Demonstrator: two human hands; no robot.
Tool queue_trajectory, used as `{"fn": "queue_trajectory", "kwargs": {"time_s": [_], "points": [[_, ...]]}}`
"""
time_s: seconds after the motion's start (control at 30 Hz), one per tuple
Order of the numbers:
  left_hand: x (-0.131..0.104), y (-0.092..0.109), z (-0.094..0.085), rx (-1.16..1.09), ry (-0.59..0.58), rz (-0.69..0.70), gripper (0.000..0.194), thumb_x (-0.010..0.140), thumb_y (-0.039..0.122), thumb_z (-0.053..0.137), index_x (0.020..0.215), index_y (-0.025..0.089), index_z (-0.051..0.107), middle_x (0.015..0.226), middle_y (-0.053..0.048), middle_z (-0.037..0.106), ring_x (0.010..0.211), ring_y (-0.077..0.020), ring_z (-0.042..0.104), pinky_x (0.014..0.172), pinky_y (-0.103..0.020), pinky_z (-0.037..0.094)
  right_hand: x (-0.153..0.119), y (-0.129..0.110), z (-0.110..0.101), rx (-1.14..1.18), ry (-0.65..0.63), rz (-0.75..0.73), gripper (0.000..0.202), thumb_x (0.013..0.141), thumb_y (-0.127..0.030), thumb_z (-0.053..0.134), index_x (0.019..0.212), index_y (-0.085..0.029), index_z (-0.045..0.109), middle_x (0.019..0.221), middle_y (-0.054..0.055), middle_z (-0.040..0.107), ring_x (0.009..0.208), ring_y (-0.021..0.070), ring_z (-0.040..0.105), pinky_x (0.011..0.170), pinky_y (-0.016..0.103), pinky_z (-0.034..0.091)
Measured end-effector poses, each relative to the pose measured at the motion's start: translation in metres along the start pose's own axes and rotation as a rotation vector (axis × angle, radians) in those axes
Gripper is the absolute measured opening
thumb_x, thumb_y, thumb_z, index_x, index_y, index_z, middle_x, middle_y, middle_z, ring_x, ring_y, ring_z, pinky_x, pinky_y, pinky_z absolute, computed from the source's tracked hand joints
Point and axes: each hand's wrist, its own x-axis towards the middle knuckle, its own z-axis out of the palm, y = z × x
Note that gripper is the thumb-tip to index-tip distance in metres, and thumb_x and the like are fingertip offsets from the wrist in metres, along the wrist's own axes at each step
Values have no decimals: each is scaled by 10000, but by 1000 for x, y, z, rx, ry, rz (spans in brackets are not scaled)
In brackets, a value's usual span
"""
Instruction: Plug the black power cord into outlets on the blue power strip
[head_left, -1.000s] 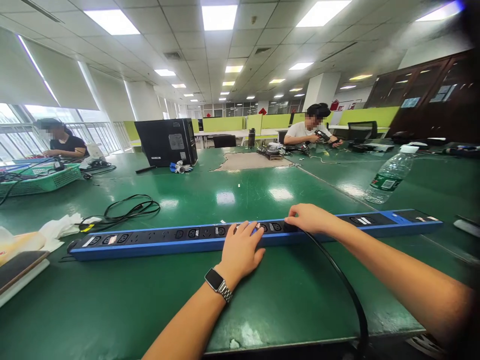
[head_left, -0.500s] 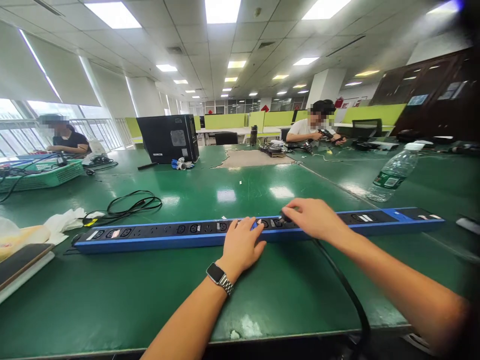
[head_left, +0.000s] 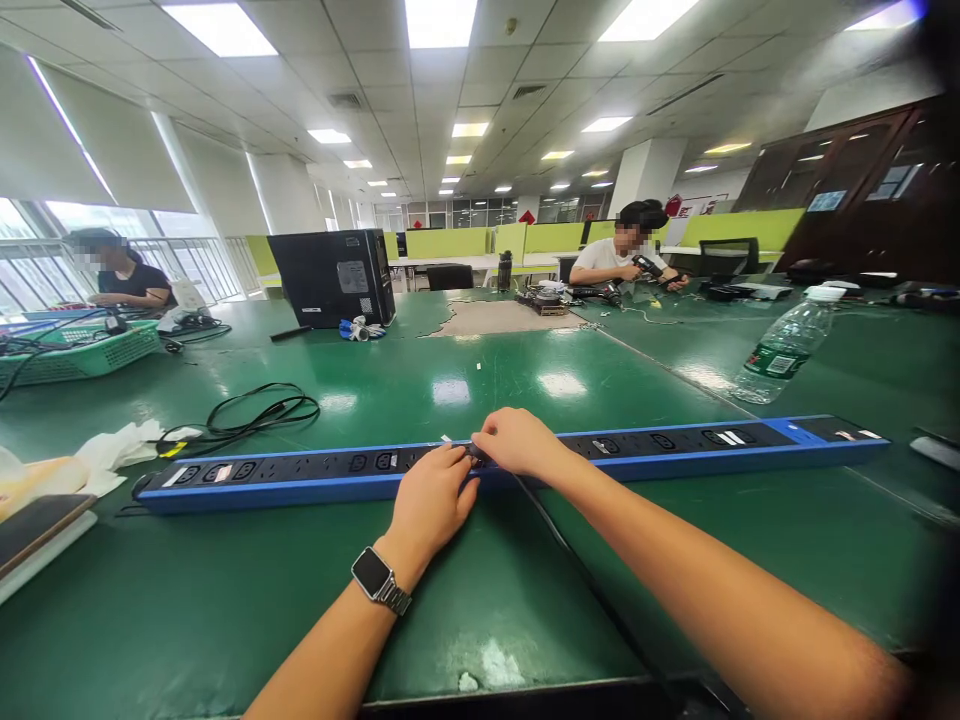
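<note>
Your blue-and-black power strip [head_left: 268, 495] lies right under your fingertips, long axis roughly 9 to 3, the 3 o'clock end a touch farther from you. Right hand [head_left: 517, 440] comes in over it from 4 o'clock, thumb and fingers pinched together on what looks like the black plug [head_left: 475, 454] — mostly hidden, so I can't tell if it's seated in a socket or just above one. Its cord [head_left: 559, 540] trails out beneath that hand toward 5. Left hand [head_left: 435, 500] lies over the strip just to the 8 o'clock side, fingers laid out, thumb apart, no visible grip; can't tell if its tips touch the plug. Right is the nearer hand to the plug — left close beside it. Sockets show on the strip out toward 9 and 3.
</note>
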Motion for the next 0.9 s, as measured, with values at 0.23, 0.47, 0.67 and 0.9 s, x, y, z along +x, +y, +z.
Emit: {"fn": "queue_trajectory", "kwargs": {"time_s": [0.23, 0.47, 0.67, 0.9], "points": [[-1, -2, 1, -55, 52, 7, 212, 910, 213, 596, 1064, 161, 732, 1166, -83, 733, 1139, -241, 656, 1066, -383, 508, -2, -22, -9, -118, -9, 89, 352, 859, -294, 504, 1093, -168, 735, 1076, 169, 734, 1037, 280, 681, 809, 340, 526], [-1, 1, 1, -228, 96, -109, 178, 863, 181, 651, 1033, 213, 688, 1103, -55, 743, 1063, -230, 675, 963, -371, 534, -5, -36, 0, -171, 42, 91, 328, 862, -272, 529, 1101, -151, 719, 1107, 182, 716, 1027, 288, 683, 803, 358, 528], [13, 7, 10, -278, 164, -312, 473, 794, 241, 737, 1229, 185, 558, 1042, -74, 741, 956, -251, 693, 856, -371, 522, -10, -27, 0, 1, 46, 105, 456, 952, -391, 355, 1032, -175, 748, 1110, 152, 727, 1010, 283, 677, 808, 373, 491], [20, 8, 10, -236, 113, -246, 307, 846, 178, 636, 1150, 224, 643, 1047, -52, 745, 967, -233, 672, 878, -356, 483, -10, 21, 17, 65, 186, -21, 494, 996, -396, 300, 973, -225, 763, 1000, 89, 745, 931, 231, 661, 764, 317, 444]]}}
